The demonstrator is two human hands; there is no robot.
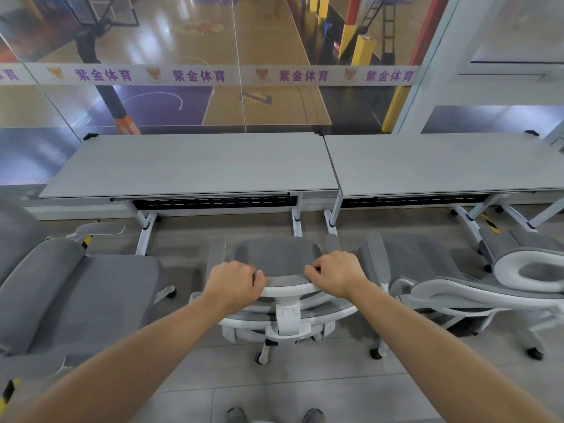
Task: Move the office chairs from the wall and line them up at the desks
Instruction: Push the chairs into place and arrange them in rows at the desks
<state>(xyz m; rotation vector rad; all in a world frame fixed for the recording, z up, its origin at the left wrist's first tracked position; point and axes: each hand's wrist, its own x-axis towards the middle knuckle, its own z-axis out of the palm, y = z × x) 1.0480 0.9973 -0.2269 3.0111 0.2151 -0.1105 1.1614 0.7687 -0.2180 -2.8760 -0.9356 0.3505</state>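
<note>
Centrally, the middle office chair [279, 264] stands before the left desk [195, 164], near its right end. Left hand [233, 283] and right hand [335, 273] curl over the white curved top rail of its grey mesh backrest. Matching grey chairs flank it: a padded one [76, 288] at left, a mesh one [427, 270] at right before the right desk [442, 163].

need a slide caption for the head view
Left hand and right hand grip the white-framed grey mesh office chair facing two pale grey desks.
</note>
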